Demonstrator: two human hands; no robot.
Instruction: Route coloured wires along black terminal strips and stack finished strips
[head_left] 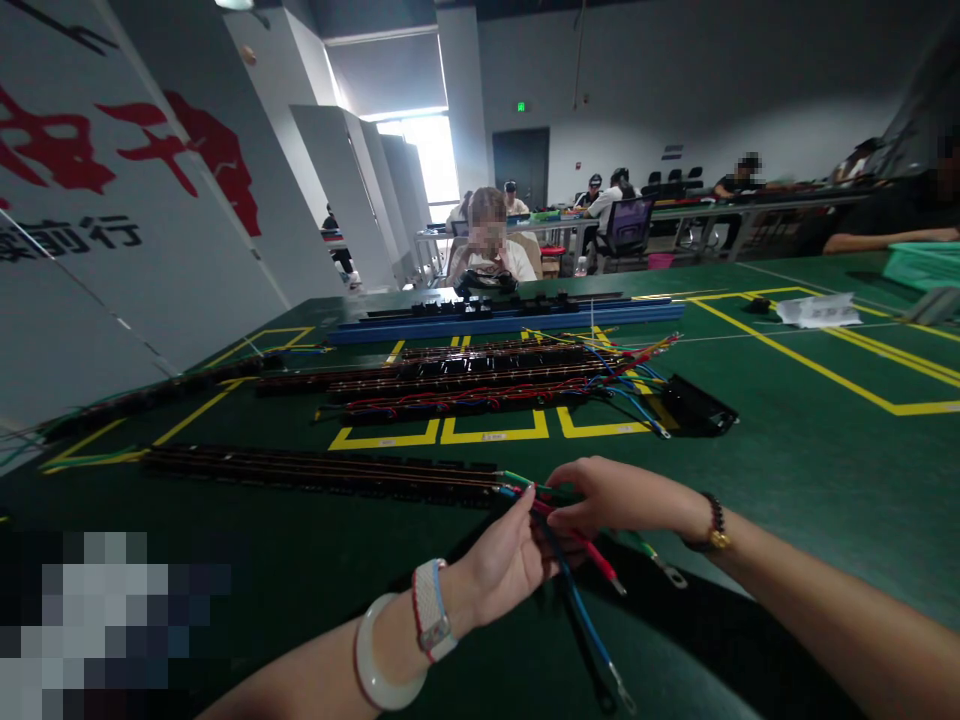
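A long black strip assembly with copper-coloured rods (322,475) lies on the green table, and its loose cables come out at the right end. My left hand (514,560), palm partly up, is closed round the cables beside that end. From the right, my right hand (611,495) reaches in with curled fingers, closed on the same cables. A blue cable (585,615) and a red cable (598,562) hang out below my hands. The green cable (525,480) passes under my right hand. Metal ring terminals (675,575) show at cable ends. My fingertips partly hide the cables.
Beyond lie several similar strip assemblies (465,385) with coloured wires, a black box-like part (697,405) and blue rails (510,318). Yellow tape (810,370) marks the green table (787,480). A person (491,250) sits across; a green basket (922,268) stands far right.
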